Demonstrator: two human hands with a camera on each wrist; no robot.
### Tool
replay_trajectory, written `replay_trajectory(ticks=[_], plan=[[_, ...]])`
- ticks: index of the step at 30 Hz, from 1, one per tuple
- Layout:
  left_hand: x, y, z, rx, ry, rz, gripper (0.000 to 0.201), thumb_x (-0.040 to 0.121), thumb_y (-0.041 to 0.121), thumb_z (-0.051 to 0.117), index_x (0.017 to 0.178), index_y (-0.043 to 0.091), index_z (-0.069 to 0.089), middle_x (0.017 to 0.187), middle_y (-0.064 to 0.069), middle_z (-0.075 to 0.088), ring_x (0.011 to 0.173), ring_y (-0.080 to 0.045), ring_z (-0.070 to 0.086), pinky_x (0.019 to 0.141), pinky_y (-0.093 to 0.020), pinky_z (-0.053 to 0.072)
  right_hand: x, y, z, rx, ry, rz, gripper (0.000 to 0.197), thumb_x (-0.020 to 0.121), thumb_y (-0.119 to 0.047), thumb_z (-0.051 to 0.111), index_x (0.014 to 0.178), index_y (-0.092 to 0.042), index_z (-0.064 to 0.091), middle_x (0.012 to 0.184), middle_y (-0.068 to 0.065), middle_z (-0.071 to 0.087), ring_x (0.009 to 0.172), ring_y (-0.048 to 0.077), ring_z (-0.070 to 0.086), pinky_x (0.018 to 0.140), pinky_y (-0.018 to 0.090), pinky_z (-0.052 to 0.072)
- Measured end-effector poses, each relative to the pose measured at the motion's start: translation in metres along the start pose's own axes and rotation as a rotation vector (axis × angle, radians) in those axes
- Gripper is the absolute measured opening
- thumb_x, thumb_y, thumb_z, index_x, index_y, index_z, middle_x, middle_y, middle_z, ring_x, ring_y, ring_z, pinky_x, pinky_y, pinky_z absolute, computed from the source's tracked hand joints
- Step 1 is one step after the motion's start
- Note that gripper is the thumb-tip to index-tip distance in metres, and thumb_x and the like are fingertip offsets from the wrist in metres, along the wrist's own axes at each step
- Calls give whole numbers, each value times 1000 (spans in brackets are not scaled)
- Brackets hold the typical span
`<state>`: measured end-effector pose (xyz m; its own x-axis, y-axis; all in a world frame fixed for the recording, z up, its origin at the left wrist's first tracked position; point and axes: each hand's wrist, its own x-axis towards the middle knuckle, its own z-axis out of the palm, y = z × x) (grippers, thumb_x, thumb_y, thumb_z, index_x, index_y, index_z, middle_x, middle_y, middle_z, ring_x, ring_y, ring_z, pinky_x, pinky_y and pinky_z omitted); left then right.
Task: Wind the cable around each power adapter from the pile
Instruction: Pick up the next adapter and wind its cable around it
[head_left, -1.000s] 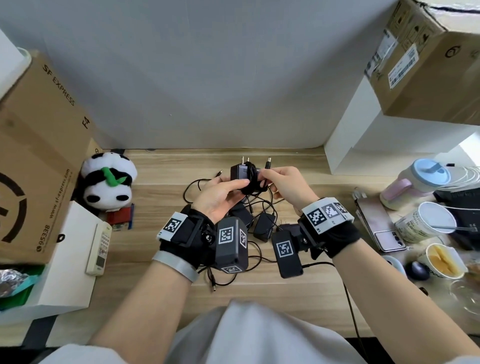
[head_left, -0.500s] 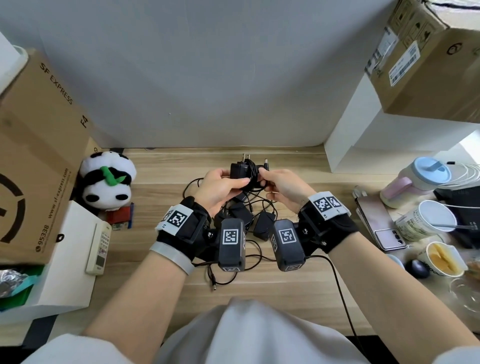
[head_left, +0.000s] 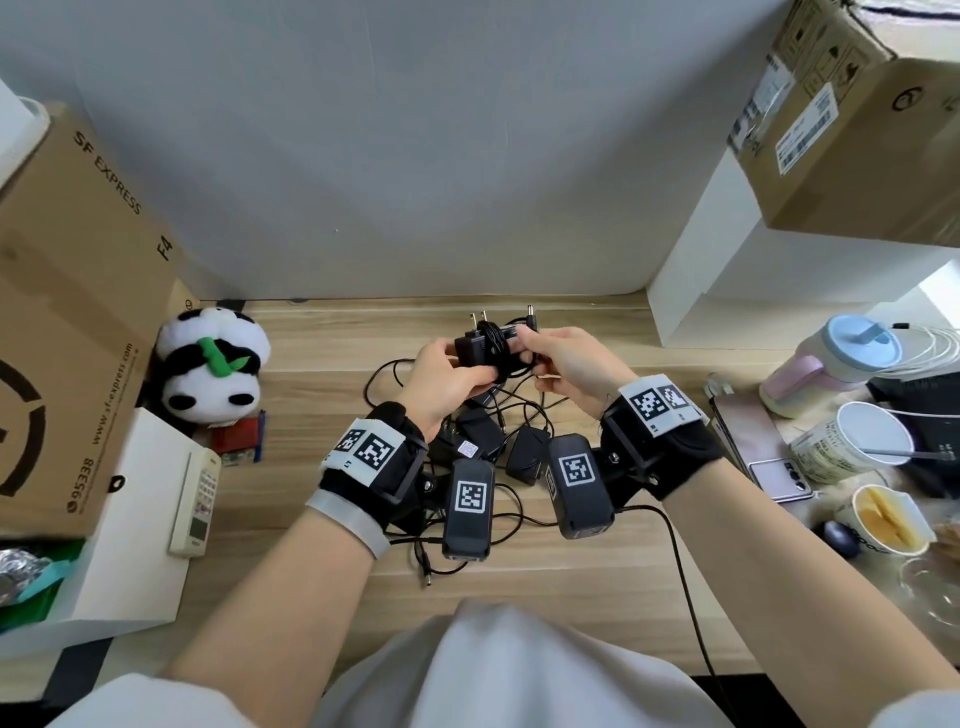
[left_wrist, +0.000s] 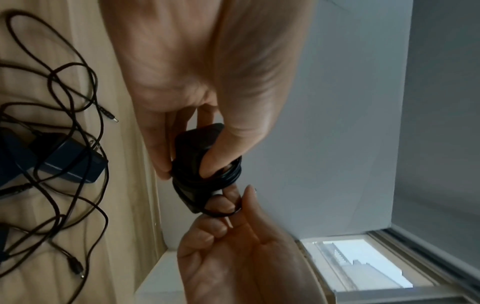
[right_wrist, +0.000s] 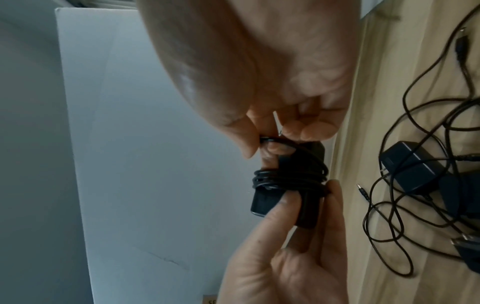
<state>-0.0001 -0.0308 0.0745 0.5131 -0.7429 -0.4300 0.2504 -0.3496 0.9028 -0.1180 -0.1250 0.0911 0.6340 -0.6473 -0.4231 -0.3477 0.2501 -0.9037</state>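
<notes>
My left hand (head_left: 452, 371) grips a black power adapter (head_left: 474, 349) above the desk, prongs pointing away from me. Its thin black cable (head_left: 497, 338) is coiled several turns around the body. My right hand (head_left: 543, 356) pinches the last loop of that cable against the adapter's right end, and the barrel plug (head_left: 530, 314) sticks up past the fingers. The left wrist view shows the adapter (left_wrist: 191, 148) between thumb and fingers, with the loop (left_wrist: 221, 215) round a right fingertip. The right wrist view shows the coil (right_wrist: 285, 179). The pile of adapters (head_left: 480, 441) with tangled cables lies below my hands.
A plush panda (head_left: 210, 374), a remote control (head_left: 196, 501) and cardboard boxes (head_left: 67, 322) crowd the left. A phone (head_left: 758, 447), cups (head_left: 852, 449) and a bottle (head_left: 826, 369) stand at the right. A white wall closes the back.
My right hand has drawn in close to the adapter with the cable end, and its wrist has dropped. Both hands with the adapter sit slightly farther from me.
</notes>
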Motion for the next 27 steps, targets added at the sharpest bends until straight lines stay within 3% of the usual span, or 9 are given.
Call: replay_trajectory(ticks=[5, 11, 14, 18, 22, 25, 27], plan=[[2, 2, 0, 216, 47, 55, 43, 73, 0, 72, 109, 10, 50, 111, -14, 62, 104, -28, 62, 96, -45, 49, 1, 8, 5, 18, -4, 24, 28, 98, -28, 46, 82, -11, 61, 68, -3, 43, 55, 7, 34, 57, 20, 36], [0, 3, -1, 323, 54, 167, 37, 77, 6, 72, 104, 13, 48, 97, 2, 56, 96, -17, 56, 89, -31, 46, 5, 10, 12, -10, 46, 23, 31, 99, -28, 43, 74, -10, 51, 66, 0, 43, 53, 9, 36, 58, 21, 39], [0, 2, -1, 309, 38, 177, 34, 78, 6, 71, 101, 14, 47, 96, 1, 57, 97, -20, 59, 92, -35, 48, 4, 9, 11, 8, 43, 27, 31, 99, -28, 43, 74, -10, 50, 66, 0, 43, 53, 9, 36, 58, 22, 40], [2, 0, 0, 139, 7, 110, 31, 77, -3, 70, 92, 14, 48, 106, -11, 58, 104, -28, 62, 90, -40, 53, 0, 13, 11, 116, 9, 14, 28, 99, -26, 43, 83, -7, 55, 67, 0, 43, 55, 9, 37, 58, 20, 42], [0, 7, -3, -119, -54, -14, 24, 84, -7, 61, 105, 1, 51, 109, -16, 59, 94, -24, 64, 73, -28, 59, -8, 12, 6, 49, 41, -114, 30, 100, -26, 38, 90, -9, 61, 68, -1, 46, 56, 8, 41, 63, 22, 47], [-2, 11, -7, -359, -99, -137, 25, 88, -6, 54, 113, -8, 52, 109, -24, 62, 88, -29, 66, 66, -28, 60, -13, 9, 3, 12, 80, -204, 41, 102, -28, 30, 102, -6, 64, 66, -2, 42, 51, 5, 42, 60, 22, 47], [-4, 11, -9, -432, -109, -176, 30, 90, -5, 52, 119, -11, 51, 108, -26, 63, 87, -31, 66, 68, -29, 60, -14, 8, 3, 14, 69, -239, 44, 103, -27, 27, 109, -4, 64, 66, -3, 42, 50, 4, 40, 59, 21, 47]])
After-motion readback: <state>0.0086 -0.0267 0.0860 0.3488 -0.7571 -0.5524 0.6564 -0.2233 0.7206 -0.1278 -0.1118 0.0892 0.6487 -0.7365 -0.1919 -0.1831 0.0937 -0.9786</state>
